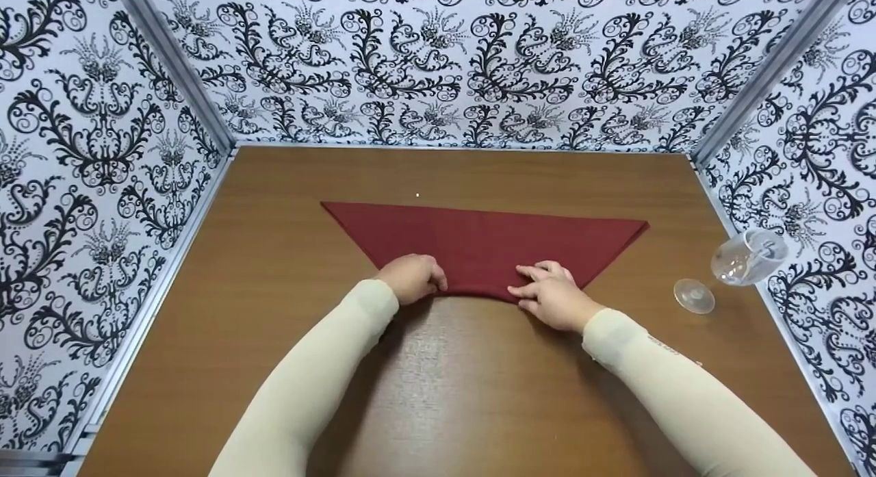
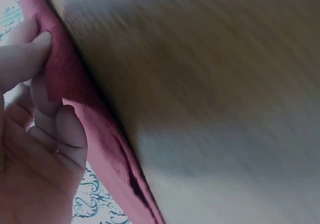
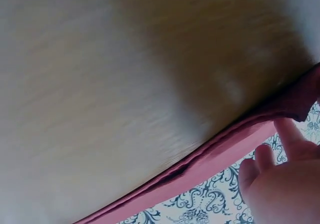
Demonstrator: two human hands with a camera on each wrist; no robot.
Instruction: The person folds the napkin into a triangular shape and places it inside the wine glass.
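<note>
Left hand (image 1: 413,280), fingers curled, pinches red cloth (image 1: 479,244) at 8 o'clock. Right hand (image 1: 553,298) touches it at 4, fingers part-spread, pinch unclear. Glass (image 1: 739,263) at 3.

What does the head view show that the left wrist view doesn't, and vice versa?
Head view only: the stemmed glass and both cream sleeves.

Left wrist view only: the palm side of the left grip and a dark gap between the folds of the red cloth.

Both: that grip, the cloth, tabletop and patterned wall.
</note>
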